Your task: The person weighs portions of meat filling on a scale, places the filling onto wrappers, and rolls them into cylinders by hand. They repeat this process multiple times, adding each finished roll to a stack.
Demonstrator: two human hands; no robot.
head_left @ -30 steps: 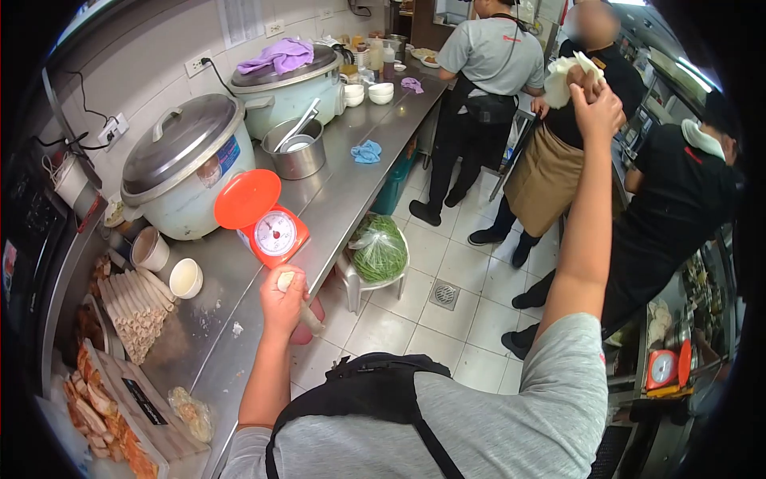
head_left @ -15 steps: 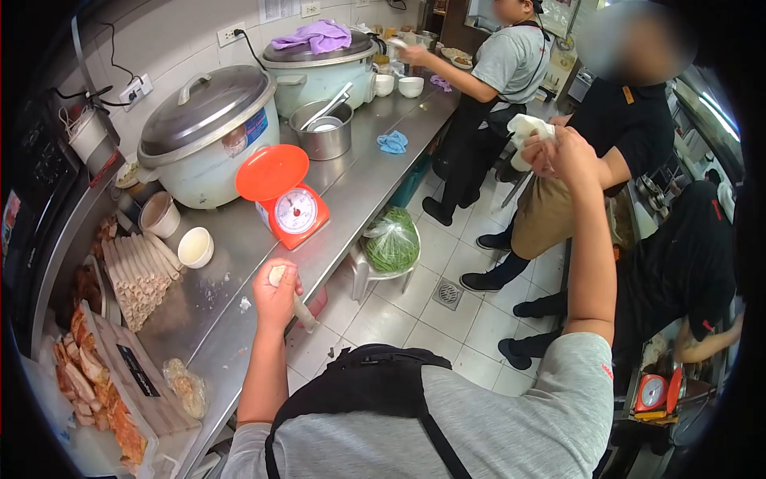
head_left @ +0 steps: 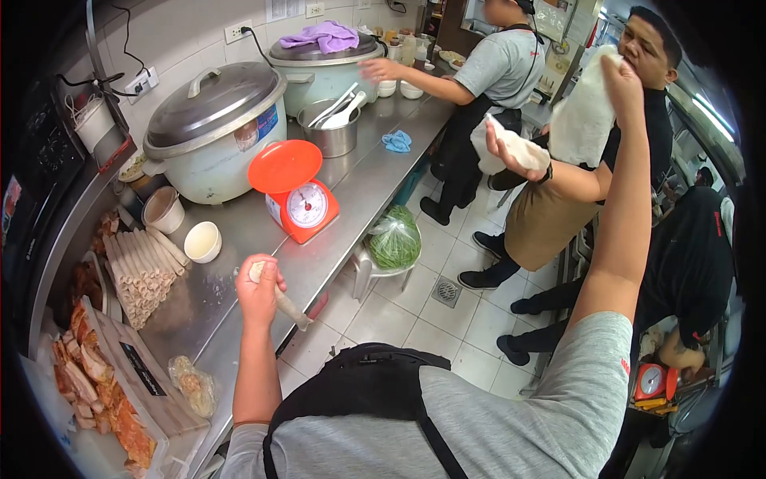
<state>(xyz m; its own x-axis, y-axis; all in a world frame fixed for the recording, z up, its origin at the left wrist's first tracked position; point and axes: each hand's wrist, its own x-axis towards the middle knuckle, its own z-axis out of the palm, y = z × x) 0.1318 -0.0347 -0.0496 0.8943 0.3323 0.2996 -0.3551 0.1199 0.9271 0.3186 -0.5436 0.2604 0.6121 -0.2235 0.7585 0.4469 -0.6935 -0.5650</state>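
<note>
Left hand [head_left: 258,291]: grip clenched round a pale roll [head_left: 291,309]. One end shows at the top of the fist; the other projects below it on the right. The long axis slants down to the right in the view, toward the near edge of the table [head_left: 359,177].

Right hand [head_left: 622,86]: held up well apart from the left, grip pinched on the upper end of a white sheet [head_left: 584,116]. The sheet hangs below and to the left of the fingers, its long axis close to upright. Its material cannot be determined.

Governing relation: a co-worker's hand [head_left: 528,170] is just below and left of the hanging sheet in the view, fingers extended, with a white piece [head_left: 523,149] on it. The right hand is much the nearer to it. Whether sheet and piece touch cannot be confirmed.

On the table, the left hand is the nearer to all items noted: a stack of pale rolls [head_left: 144,275] and a white bowl [head_left: 203,242] to its left, and an orange scale [head_left: 309,207] beyond it, pan raised at the back
</note>
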